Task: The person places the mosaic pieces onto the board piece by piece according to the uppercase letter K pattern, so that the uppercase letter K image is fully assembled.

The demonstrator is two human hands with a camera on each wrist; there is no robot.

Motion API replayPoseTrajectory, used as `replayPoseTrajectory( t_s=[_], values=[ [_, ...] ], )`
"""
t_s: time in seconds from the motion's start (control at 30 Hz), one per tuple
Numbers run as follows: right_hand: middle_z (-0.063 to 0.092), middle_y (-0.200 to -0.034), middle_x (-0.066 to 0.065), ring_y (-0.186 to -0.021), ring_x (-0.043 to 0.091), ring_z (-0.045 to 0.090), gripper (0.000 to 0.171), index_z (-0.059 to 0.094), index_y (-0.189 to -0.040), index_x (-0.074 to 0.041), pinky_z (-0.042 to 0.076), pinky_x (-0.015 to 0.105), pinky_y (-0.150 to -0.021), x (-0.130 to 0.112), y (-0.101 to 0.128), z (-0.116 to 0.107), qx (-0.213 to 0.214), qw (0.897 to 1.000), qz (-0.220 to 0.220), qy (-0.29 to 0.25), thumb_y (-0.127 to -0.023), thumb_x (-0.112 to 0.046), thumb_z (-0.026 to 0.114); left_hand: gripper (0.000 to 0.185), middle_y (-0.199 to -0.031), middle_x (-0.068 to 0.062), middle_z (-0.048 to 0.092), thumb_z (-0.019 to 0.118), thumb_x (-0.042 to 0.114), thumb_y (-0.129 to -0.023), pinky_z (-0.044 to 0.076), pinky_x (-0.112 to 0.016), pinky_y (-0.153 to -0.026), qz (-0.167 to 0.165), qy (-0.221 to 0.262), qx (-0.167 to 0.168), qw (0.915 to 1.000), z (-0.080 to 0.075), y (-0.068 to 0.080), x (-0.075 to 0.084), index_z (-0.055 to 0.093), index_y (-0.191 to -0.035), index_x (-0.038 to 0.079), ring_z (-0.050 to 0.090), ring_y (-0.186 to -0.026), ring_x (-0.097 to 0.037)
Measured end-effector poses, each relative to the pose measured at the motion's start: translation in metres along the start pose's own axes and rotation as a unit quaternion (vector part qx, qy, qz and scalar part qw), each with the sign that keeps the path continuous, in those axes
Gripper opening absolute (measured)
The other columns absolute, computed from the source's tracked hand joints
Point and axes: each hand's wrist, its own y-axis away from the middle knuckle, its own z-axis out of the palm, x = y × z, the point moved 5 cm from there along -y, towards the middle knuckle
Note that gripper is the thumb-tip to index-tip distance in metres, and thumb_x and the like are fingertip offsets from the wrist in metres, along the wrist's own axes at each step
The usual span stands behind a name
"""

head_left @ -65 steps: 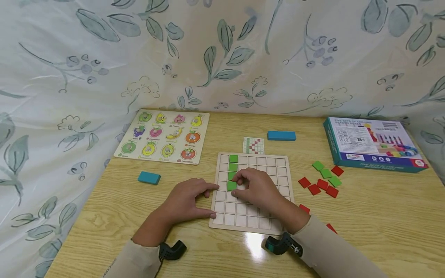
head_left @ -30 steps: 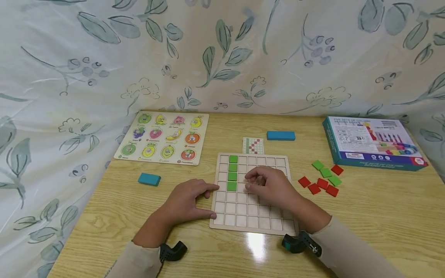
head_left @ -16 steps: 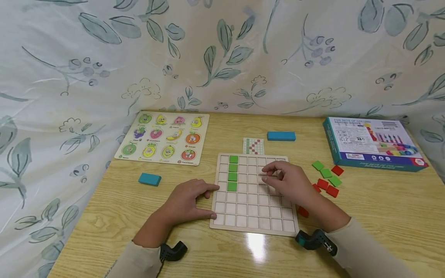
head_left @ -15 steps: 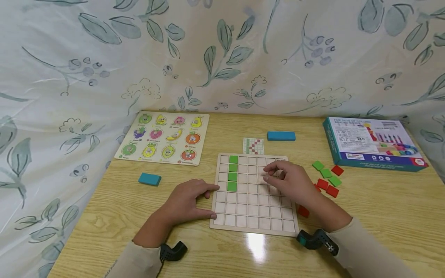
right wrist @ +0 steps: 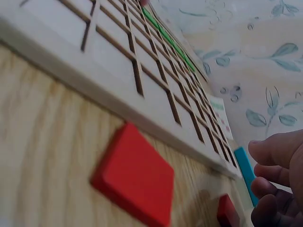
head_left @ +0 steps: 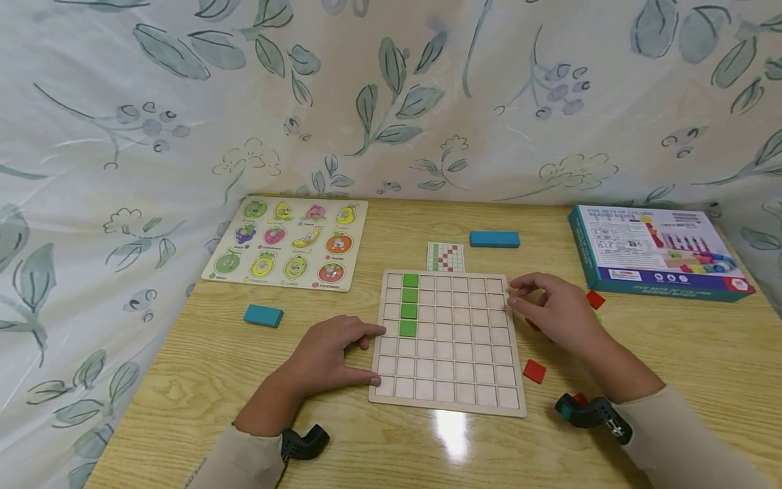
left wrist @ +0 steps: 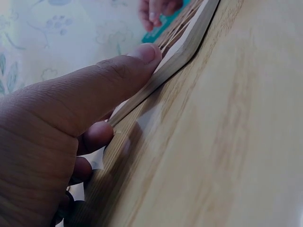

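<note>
A wooden grid board [head_left: 446,409] lies on the table, with green square tiles [head_left: 408,311] filling several cells of its second column from the left. My left hand [head_left: 330,353] rests at the board's left edge, thumb and index finger spread apart and touching the rim. The left wrist view shows that thumb [left wrist: 118,78] lying along the rim. Just past the board's right edge hovers my right hand [head_left: 559,312], fingers loosely bent, nothing between thumb and index finger. Beneath and behind it, loose tiles are partly hidden. One red tile [head_left: 534,371] lies beside the board, large in the right wrist view.
A small pattern card [head_left: 446,257] touches the board's far edge. Blue blocks lie behind it [head_left: 494,239] and at the left [head_left: 263,315]. A fruit puzzle board [head_left: 284,242] stands back left, a teal-sided box [head_left: 662,255] back right. A patterned curtain [head_left: 391,102] hangs behind.
My right hand has moved right, from beside the lowest green tile across the board to past its right edge, over the loose tiles. My left hand has stayed at the board's left edge.
</note>
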Motion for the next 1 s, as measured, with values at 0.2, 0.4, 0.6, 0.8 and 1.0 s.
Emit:
replayPoseTrajectory(
  t_s=[0.2, 0.4, 0.6, 0.8, 1.0],
  values=[
    [0.070, -0.116, 0.014, -0.083, 0.028, 0.058, 0.040, 0.070, -0.133, -0.006, 0.050, 0.030, -0.058, 0.018, 0.001, -0.019, 0.017, 1.000, 0.011, 0.013, -0.103, -0.032, 0.074, 0.070, -0.098, 0.018, 0.056, 0.094, 0.055, -0.077, 0.047, -0.031, -0.082, -0.001, -0.002, 0.000, 1.0000, 0.001, 0.000, 0.000, 0.072, -0.135, 0.024, 0.052, -0.091, -0.004],
    [0.069, -0.119, 0.017, -0.086, 0.029, 0.059, 0.046, 0.068, -0.135, -0.004, 0.048, 0.031, -0.060, 0.035, 0.001, -0.035, 0.043, 0.998, 0.028, 0.032, -0.104, -0.037, 0.072, 0.070, -0.098, 0.019, 0.056, 0.094, 0.055, -0.078, 0.048, -0.031, -0.082, 0.000, 0.000, 0.000, 1.0000, 0.003, 0.000, -0.001, 0.072, -0.136, 0.024, 0.052, -0.091, -0.004],
    [0.064, -0.133, 0.027, -0.114, 0.046, 0.055, 0.052, 0.065, -0.139, 0.000, 0.050, 0.051, -0.083, 0.051, -0.002, -0.040, 0.045, 0.997, 0.051, 0.045, -0.103, -0.038, 0.072, 0.070, -0.098, 0.018, 0.056, 0.094, 0.055, -0.077, 0.047, -0.031, -0.081, 0.001, 0.000, 0.005, 1.0000, 0.003, 0.001, -0.001, 0.072, -0.135, 0.023, 0.052, -0.090, -0.005],
    [0.062, -0.138, 0.032, -0.127, 0.053, 0.052, 0.051, 0.066, -0.136, 0.003, 0.046, 0.066, -0.097, 0.056, -0.004, -0.041, 0.042, 0.996, 0.053, 0.060, -0.100, -0.031, 0.078, 0.070, -0.098, 0.019, 0.055, 0.094, 0.056, -0.077, 0.047, -0.031, -0.081, 0.001, 0.000, 0.003, 1.0000, 0.004, 0.001, -0.002, 0.072, -0.135, 0.024, 0.051, -0.090, -0.004],
    [0.062, -0.134, 0.031, -0.114, 0.048, 0.055, 0.055, 0.068, -0.135, 0.002, 0.050, 0.062, -0.089, 0.057, -0.003, -0.040, 0.027, 0.994, 0.059, 0.088, -0.096, -0.035, 0.082, 0.070, -0.098, 0.019, 0.056, 0.094, 0.055, -0.077, 0.046, -0.031, -0.080, 0.004, -0.002, 0.005, 1.0000, 0.003, 0.000, -0.001, 0.072, -0.135, 0.024, 0.051, -0.090, -0.004]
  ],
)
